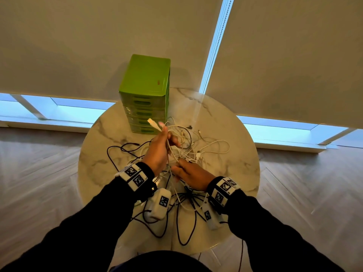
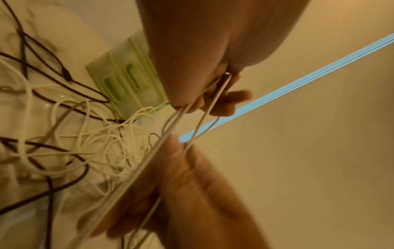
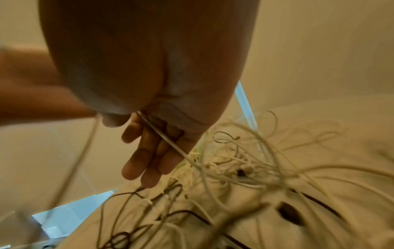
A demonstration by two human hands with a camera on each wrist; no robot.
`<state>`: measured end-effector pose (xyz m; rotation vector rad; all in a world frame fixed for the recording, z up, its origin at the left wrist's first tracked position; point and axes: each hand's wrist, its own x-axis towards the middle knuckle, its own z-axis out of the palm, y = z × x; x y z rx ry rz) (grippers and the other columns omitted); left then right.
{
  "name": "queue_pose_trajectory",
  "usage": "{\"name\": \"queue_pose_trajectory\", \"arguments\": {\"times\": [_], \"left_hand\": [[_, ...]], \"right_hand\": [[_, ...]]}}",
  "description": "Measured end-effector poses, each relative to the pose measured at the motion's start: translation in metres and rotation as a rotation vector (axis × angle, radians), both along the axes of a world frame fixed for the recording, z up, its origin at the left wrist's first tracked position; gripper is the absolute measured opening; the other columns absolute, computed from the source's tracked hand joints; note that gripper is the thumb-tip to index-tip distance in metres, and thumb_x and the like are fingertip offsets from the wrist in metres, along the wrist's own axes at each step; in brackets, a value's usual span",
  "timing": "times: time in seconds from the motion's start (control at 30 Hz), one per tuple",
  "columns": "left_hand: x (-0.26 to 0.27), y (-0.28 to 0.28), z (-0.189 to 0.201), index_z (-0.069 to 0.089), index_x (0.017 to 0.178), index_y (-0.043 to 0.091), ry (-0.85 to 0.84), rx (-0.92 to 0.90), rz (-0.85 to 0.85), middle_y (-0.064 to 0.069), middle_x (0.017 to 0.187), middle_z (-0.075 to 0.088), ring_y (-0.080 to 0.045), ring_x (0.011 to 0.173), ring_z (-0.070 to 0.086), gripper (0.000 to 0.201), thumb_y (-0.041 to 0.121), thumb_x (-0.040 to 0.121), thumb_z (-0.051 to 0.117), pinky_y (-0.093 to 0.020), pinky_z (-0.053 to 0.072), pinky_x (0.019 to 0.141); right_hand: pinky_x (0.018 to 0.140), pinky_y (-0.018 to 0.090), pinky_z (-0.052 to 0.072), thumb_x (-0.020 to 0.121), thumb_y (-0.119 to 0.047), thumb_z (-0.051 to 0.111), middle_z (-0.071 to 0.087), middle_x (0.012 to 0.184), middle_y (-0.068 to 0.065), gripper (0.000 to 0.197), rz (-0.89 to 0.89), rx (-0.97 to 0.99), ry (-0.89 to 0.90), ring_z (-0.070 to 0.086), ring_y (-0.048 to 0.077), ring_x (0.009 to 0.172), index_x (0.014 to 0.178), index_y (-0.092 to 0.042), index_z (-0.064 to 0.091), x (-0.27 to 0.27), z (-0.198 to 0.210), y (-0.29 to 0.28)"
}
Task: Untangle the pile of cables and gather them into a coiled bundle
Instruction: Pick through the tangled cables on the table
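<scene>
A tangle of white cables [image 1: 198,152] and black cables [image 1: 184,214] lies spread over the round marble table [image 1: 237,154]. My left hand [image 1: 168,139] is raised above the pile and grips a few white strands, with a white plug [image 1: 152,123] sticking up past its fingers. In the left wrist view the left hand [image 2: 221,97] curls round those strands [image 2: 170,124], which run taut down to the right hand [image 2: 181,176]. My right hand [image 1: 178,170] is lower and nearer me. One white cable [image 3: 168,141] crosses its fingers [image 3: 149,151], held at the thumb.
A green plastic drawer unit [image 1: 145,89] stands at the table's far side, just behind the pile [image 2: 102,143]. Black cable loops hang over the near table edge. Wooden floor surrounds the table, and window blinds hang behind it.
</scene>
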<state>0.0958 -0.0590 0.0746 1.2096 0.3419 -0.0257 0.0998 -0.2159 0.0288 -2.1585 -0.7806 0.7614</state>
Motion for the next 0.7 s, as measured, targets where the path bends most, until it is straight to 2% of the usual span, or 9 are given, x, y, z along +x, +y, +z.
{"name": "queue_pose_trajectory", "arguments": {"times": [0.07,0.17,0.27,0.33,0.37,0.47,0.53,0.6,0.7], "left_hand": [[0.005,0.010,0.017,0.044,0.074,0.020,-0.083,-0.161,0.067,0.007,0.060,0.044,-0.011,0.056,0.046,0.044,0.048,0.107,0.033,-0.028,0.039,0.062],[0.015,0.039,0.045,0.040,0.075,0.022,-0.174,-0.134,0.174,0.010,0.058,0.031,-0.007,0.052,0.026,0.042,0.045,0.108,0.030,-0.023,0.023,0.053],[0.016,0.059,0.052,0.043,0.083,0.016,-0.221,0.170,0.198,0.009,0.065,0.030,-0.004,0.056,0.030,0.040,0.039,0.110,0.026,-0.018,0.031,0.057],[0.007,0.057,0.047,0.048,0.107,0.000,-0.206,0.451,0.108,0.009,0.074,0.037,0.000,0.065,0.040,0.047,0.040,0.110,0.023,-0.017,0.040,0.068],[0.001,0.053,0.043,0.048,0.115,0.000,-0.189,0.559,0.032,0.007,0.079,0.042,-0.002,0.071,0.044,0.050,0.042,0.109,0.022,-0.021,0.042,0.073],[-0.012,0.037,0.019,0.055,0.107,0.021,-0.092,0.742,-0.178,0.000,0.083,0.047,-0.013,0.074,0.046,0.048,0.053,0.105,0.020,-0.035,0.041,0.073],[-0.015,0.027,0.002,0.061,0.107,0.028,-0.031,0.679,-0.208,0.005,0.082,0.053,-0.012,0.077,0.051,0.051,0.061,0.101,0.023,-0.035,0.043,0.079],[-0.015,0.018,-0.003,0.066,0.113,0.025,0.014,0.549,-0.212,0.005,0.089,0.060,-0.013,0.088,0.057,0.060,0.067,0.098,0.026,-0.034,0.046,0.087],[-0.010,0.011,0.004,0.067,0.116,0.018,0.037,0.336,-0.218,-0.003,0.100,0.071,-0.017,0.098,0.068,0.067,0.070,0.091,0.033,-0.030,0.052,0.088]], "right_hand": [[0.078,0.033,0.047,0.107,-0.037,0.037,0.065,0.081,0.001,0.031,-0.020,-0.069,0.009,0.059,0.016,0.074,0.088,-0.018,0.053,0.002,-0.015,-0.012],[0.080,0.042,0.047,0.108,-0.036,0.035,0.061,0.081,0.008,0.036,-0.080,-0.159,0.005,0.058,0.027,0.077,0.085,-0.015,0.054,0.006,-0.034,-0.042],[0.071,0.030,0.045,0.108,-0.040,0.034,0.063,0.075,0.005,0.041,-0.189,-0.119,-0.018,0.057,0.016,0.067,0.085,-0.013,0.057,0.018,-0.032,-0.061],[0.068,0.029,0.046,0.107,-0.041,0.036,0.061,0.066,-0.002,0.041,-0.251,-0.066,-0.117,0.057,0.008,0.058,0.076,-0.022,0.054,0.030,-0.021,-0.061],[0.067,0.030,0.047,0.107,-0.041,0.037,0.060,0.062,-0.003,0.041,-0.284,-0.041,-0.155,0.057,0.007,0.055,0.072,-0.025,0.052,0.036,-0.013,-0.056],[0.068,0.033,0.047,0.107,-0.040,0.038,0.054,0.059,-0.006,0.042,-0.351,0.070,-0.220,0.055,0.010,0.056,0.069,-0.025,0.049,0.043,0.018,-0.030],[0.068,0.031,0.045,0.108,-0.037,0.037,0.053,0.065,-0.008,0.037,-0.288,0.114,-0.250,0.052,0.008,0.059,0.074,-0.027,0.049,0.040,0.038,-0.010],[0.068,0.028,0.043,0.109,-0.034,0.036,0.056,0.074,-0.007,0.032,-0.153,0.107,-0.249,0.053,0.008,0.065,0.082,-0.027,0.052,0.034,0.049,0.004],[0.070,0.021,0.044,0.109,-0.029,0.039,0.061,0.084,-0.006,0.025,0.011,0.112,-0.238,0.058,0.004,0.073,0.093,-0.025,0.057,0.024,0.049,0.012]]}}
